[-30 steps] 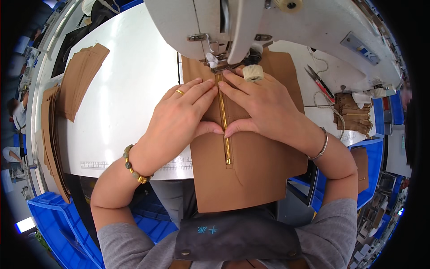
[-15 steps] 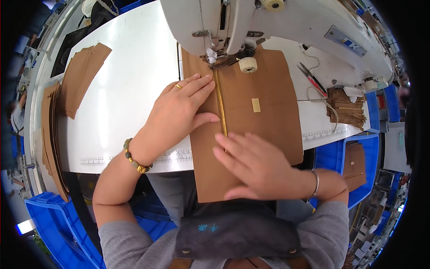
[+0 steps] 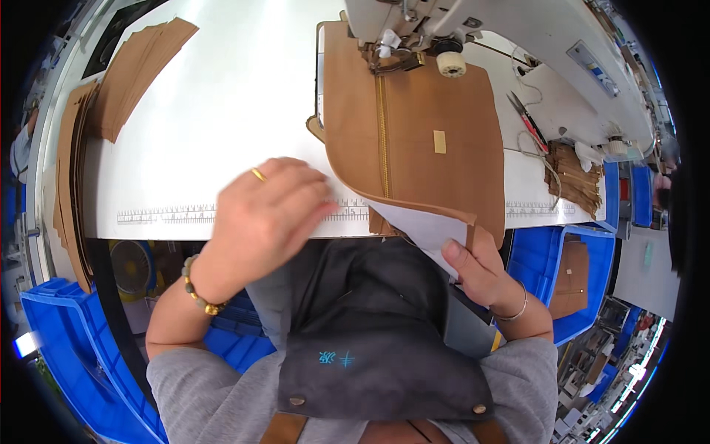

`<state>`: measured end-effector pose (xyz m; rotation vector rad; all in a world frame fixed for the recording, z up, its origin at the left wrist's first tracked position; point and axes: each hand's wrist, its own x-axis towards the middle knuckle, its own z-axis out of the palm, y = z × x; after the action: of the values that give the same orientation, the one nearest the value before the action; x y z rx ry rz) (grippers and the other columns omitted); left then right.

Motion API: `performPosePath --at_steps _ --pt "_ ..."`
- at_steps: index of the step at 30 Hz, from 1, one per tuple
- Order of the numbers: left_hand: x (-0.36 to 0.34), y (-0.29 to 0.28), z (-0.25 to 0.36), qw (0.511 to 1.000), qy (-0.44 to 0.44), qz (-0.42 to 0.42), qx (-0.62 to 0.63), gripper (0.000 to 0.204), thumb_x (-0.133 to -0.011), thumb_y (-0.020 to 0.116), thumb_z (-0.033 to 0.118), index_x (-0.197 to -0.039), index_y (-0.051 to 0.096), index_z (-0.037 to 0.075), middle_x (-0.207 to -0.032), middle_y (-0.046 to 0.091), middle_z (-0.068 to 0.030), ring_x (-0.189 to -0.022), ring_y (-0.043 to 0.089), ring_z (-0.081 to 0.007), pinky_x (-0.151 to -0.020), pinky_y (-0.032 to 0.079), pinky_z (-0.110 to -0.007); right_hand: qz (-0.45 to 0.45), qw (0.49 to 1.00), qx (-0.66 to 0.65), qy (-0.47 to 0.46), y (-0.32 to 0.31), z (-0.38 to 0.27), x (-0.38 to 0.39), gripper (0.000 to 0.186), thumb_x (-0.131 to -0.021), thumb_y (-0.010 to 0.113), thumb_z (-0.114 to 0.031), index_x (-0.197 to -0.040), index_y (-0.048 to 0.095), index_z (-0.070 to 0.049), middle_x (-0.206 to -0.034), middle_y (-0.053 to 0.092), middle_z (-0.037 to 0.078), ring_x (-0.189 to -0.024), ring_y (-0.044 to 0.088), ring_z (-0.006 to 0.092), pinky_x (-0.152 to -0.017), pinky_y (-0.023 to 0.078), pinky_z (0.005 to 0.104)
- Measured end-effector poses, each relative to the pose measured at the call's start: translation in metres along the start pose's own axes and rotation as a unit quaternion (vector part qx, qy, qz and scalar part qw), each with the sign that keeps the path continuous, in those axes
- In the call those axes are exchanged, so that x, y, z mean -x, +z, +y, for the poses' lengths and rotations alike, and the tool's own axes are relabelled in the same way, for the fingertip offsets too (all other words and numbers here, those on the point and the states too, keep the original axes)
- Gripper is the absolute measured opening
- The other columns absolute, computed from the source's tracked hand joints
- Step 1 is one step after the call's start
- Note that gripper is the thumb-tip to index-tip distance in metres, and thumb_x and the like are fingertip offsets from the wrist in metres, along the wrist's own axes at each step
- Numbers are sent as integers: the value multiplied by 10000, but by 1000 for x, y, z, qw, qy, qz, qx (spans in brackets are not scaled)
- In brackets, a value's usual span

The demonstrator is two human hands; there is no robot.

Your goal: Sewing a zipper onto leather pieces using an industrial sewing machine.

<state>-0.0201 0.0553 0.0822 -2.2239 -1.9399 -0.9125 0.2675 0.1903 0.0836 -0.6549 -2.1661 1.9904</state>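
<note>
A brown panel (image 3: pixel 414 133) with a gold zipper (image 3: pixel 383 140) and a small pale tab (image 3: pixel 440 142) lies under the head of a white sewing machine (image 3: pixel 414 29). My right hand (image 3: pixel 477 270) grips the panel's near right corner, thumb on the pale underside (image 3: pixel 421 229), which shows where the edge is lifted and folded back. To the left of the panel, my left hand (image 3: pixel 270 211) hovers over the white table (image 3: pixel 222 111), fingers loosely bent, slightly blurred, holding nothing visible. Part of a brown layer shows beneath the lifted edge.
Stacked brown pieces (image 3: pixel 144 74) lie at the far left, more brown strips (image 3: pixel 74 185) hang over the left edge. Scissors (image 3: pixel 526 122) and a bundle of brown pieces (image 3: pixel 573 177) sit right of the machine. Blue bins (image 3: pixel 532 259) stand below both sides.
My right hand has gone from lying over the zipper to gripping the near right corner, lifting the near edge. My left hand has left the panel, moving left and nearer.
</note>
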Motion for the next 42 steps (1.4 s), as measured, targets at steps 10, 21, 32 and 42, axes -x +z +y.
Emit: performPosePath --at_steps 10,21,32,42 --pt "2 37 13 989 138 41 -22 266 -728 752 116 -982 765 38 -954 757 -70 -925 736 -210 -707 586 -315 -6 997 46 -62 4 -3 -5 521 -1123 451 -250 -1498 488 110 -1446 632 224 -1352 603 318 -1249 309 430" --pt "6 31 25 984 153 -34 -87 280 -767 681 103 -1022 753 9 -1038 738 -135 -975 735 -264 -681 540 -297 4 978 125 -167 -29 9 -3 568 -1127 443 -369 -1484 542 61 -1549 548 225 -1479 484 370 -1264 275 467" --pt "9 48 51 968 130 -29 -211 193 -882 627 94 -1006 706 -31 -1181 745 -258 -1071 759 -349 -715 556 -306 -40 968 -192 155 -123 38 11 385 -1035 645 -222 -1321 674 34 -1234 704 162 -874 746 296 -818 611 488" --pt "6 45 51 967 147 -39 -206 175 -868 640 141 -907 693 -21 -1115 760 -269 -1078 743 -367 -726 567 -336 128 879 424 -173 -48 19 -17 419 -959 730 -226 -1305 688 7 -1212 721 175 -1048 717 340 -953 570 484"
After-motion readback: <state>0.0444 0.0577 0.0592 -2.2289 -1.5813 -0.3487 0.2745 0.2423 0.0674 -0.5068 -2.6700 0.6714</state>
